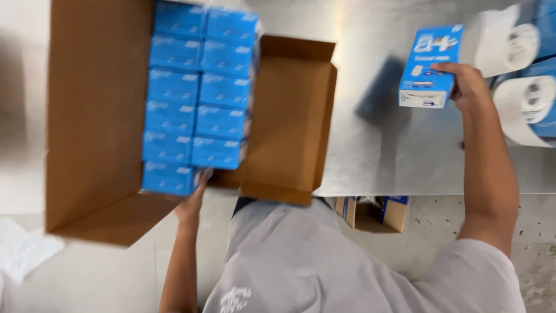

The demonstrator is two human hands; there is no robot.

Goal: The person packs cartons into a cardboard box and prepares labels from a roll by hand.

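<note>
Already the cardboard case (98,116) holds 2 columns of blue cartons (197,93), roughly 11 showing, with bare space left beside them. Right hand (466,87) is clamped around 1 more blue-and-white carton (431,66), lifted over the steel table (370,145), well apart from the case. Left hand (191,206) presses the case's near edge; its fingers are blurred, so I cannot tell their grip.

Light grey short-sleeved shirt (301,261) with a small white chest print.
</note>
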